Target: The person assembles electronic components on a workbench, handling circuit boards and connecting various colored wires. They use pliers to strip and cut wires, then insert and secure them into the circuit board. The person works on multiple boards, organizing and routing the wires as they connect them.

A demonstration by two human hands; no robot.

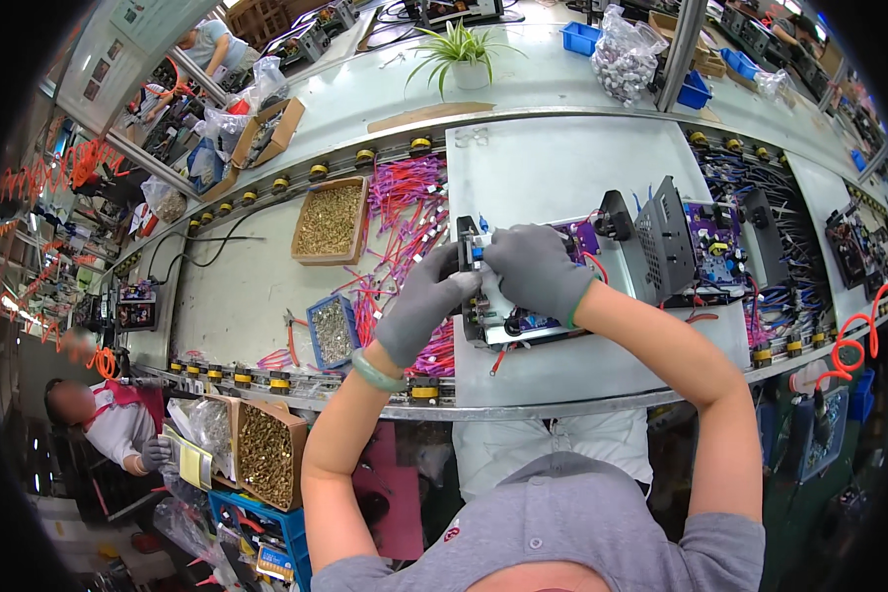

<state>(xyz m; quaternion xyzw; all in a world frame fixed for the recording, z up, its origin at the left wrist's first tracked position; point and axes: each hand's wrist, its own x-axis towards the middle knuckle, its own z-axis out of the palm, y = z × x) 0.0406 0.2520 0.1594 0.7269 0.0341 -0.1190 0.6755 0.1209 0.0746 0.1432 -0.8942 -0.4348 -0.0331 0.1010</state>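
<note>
Both of my hands wear grey gloves and meet at the left end of an open electronic device [553, 329], a metal chassis with purple circuit boards. My left hand [419, 306] is closed on the upright black end panel [467, 235], its fingers at the panel's edge. Over the chassis, my right hand [541, 273] is bent with its fingertips pressed to the inner side of that panel, beside a small blue part [479, 254]. What those fingertips hold is hidden. To the right stands a second open device with a grey perforated panel [666, 242] and a purple circuit board [715, 247].
Left of the devices lie pink and purple wires [405, 187], a cardboard box of brass-coloured parts [330, 222], a blue tray of small metal parts [333, 332] and pliers [292, 335]. Dark cables [794, 217] fill the right side. A potted plant [469, 74] stands behind. Another person [118, 414] is at far left.
</note>
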